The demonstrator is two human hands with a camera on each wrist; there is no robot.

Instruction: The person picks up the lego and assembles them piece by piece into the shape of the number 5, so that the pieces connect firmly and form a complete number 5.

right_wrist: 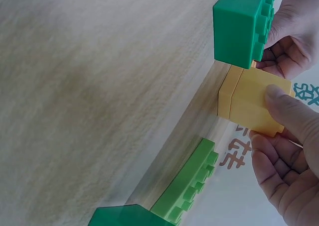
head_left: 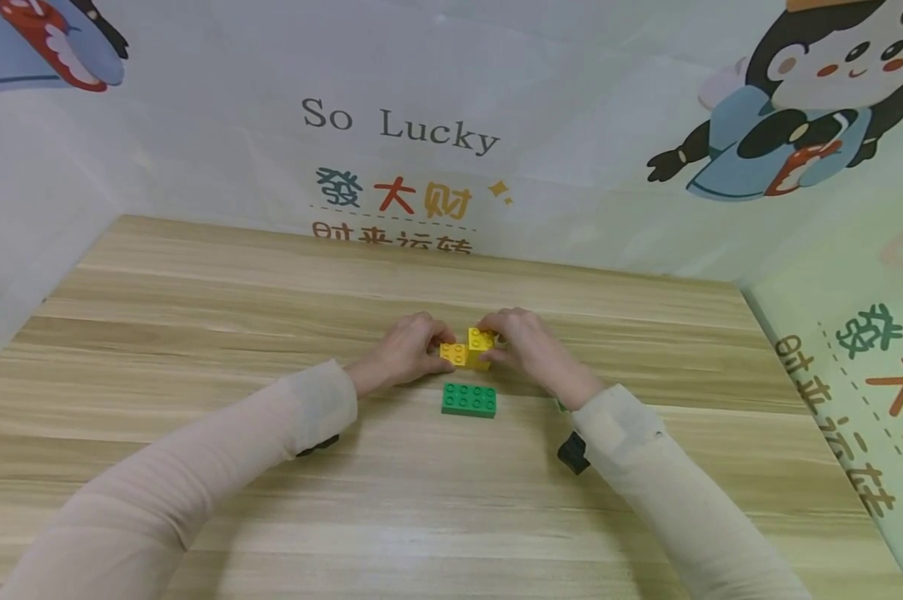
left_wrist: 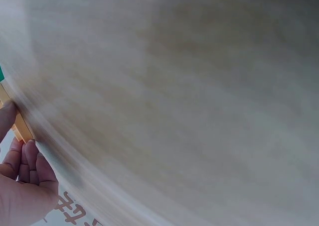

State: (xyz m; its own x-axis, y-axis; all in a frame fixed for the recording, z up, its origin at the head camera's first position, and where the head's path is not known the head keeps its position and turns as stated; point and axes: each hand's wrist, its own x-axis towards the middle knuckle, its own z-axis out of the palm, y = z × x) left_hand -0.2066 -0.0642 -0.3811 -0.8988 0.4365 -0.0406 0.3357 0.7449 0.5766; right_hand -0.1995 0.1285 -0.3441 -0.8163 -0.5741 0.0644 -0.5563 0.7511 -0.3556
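Yellow bricks point(head_left: 481, 339) pinched by left fingers point(head_left: 432, 330) and right fingers point(right_wrist: 288, 110), green brick point(head_left: 469, 402) nearer, black object point(head_left: 573, 453) partly hidden by sleeve point(head_left: 622, 433)

Smooth plastic yellow building bricks point(right_wrist: 249, 96) and green eight-stud brick point(head_left: 469, 402); matt cloth sleeves point(head_left: 159, 487); wood-grained tabletop point(head_left: 414, 517) with a soft sheen; faintly glossy printed backdrop point(head_left: 571, 75)

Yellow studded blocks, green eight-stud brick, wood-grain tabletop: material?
Yellow studded blocks: likely satin plastic; crisp moulded edges, uniform colour. Green eight-stud brick: probably same; even moulded studs. Wood-grain tabletop: smooth, faint glare; wood or laminate, unclear.
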